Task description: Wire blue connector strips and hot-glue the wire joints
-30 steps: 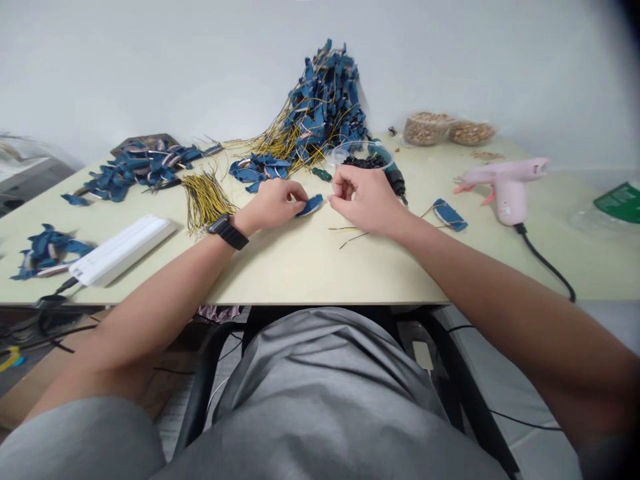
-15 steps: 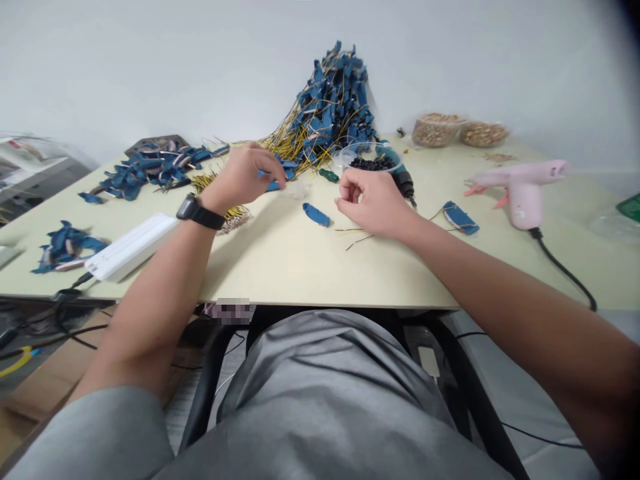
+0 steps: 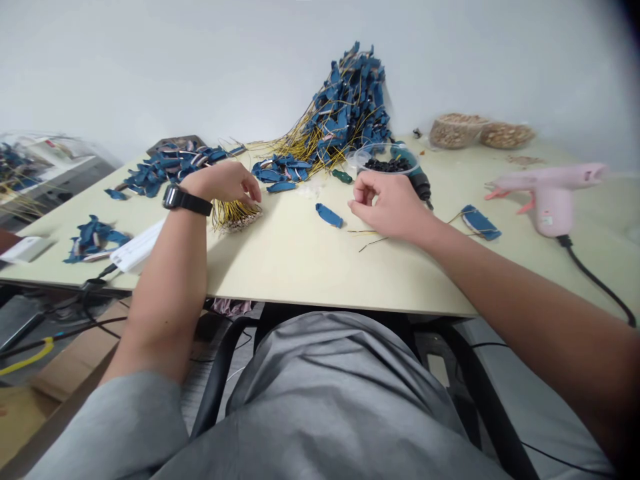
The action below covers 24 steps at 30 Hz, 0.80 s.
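- Nearest the table edge, thin wire ends (image 3: 373, 244) lie on the pale tabletop (image 3: 290, 273), just below the right hand.
- The right hand (image 3: 386, 202) is low over the table, fingers curled in and thumb tip close to the index finger; whether anything is pinched there, I cannot tell.
- Between the hands a loose blue piece (image 3: 329, 215) lies flat on the tabletop, apart from both and closer to the right.
- The left hand (image 3: 234, 184), a black watch (image 3: 188, 200) at its wrist, droops over a bundle of yellow wires (image 3: 226, 213). Its fingers are bent downward; whether they grip the strands or only touch them cannot be told.
- Off to the right sit a wired blue piece (image 3: 480, 222) and, beside it, a pink glue gun (image 3: 553, 200).
- Beyond the right hand stands a clear bowl (image 3: 364, 153) of black bits (image 3: 386, 165).
- Farthest back, a tall heap of blue pieces (image 3: 350, 110) rises by the wall.
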### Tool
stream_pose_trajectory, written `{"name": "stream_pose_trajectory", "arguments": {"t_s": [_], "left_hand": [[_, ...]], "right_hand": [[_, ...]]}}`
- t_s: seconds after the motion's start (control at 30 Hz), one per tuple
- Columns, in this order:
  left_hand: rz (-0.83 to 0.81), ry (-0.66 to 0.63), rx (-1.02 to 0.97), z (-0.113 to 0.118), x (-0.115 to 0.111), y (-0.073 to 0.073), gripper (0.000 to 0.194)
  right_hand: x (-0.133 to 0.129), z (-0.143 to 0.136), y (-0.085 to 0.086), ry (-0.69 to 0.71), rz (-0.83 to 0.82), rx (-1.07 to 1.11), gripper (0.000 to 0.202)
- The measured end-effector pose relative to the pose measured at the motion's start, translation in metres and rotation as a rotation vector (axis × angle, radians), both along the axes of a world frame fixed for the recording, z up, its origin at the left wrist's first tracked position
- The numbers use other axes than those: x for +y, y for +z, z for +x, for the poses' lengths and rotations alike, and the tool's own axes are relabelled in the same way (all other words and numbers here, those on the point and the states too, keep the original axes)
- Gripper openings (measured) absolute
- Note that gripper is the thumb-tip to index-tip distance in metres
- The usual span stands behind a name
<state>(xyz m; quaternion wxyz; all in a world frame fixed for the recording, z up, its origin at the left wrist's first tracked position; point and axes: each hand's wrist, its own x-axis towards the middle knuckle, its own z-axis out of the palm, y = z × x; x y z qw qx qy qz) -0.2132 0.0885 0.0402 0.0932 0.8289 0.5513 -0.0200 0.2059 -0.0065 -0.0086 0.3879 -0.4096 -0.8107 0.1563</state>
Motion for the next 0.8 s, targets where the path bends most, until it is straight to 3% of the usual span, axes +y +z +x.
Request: {"name": "stream_pose_trajectory", "arguments": {"t_s": [0.2,0.53,0.8], "left_hand": [[-0.032,0.042,0.035,0.006,0.000,-0.008,0.024],[0.144,0.070,-0.117,0.010,-0.004,-0.008,0.021],[0.520,0.271,-0.540,0.032,-0.025,0.001,0.009]], "right_hand": [[-0.002,-0.001,0.002,0.007,-0.023,-0.007,0.034],[0.000,0.000,0.000,0.011,-0.008,-0.010,0.030],[0.000,-0.001,0.001,0.016,-0.002,-0.018,0.032]]}}
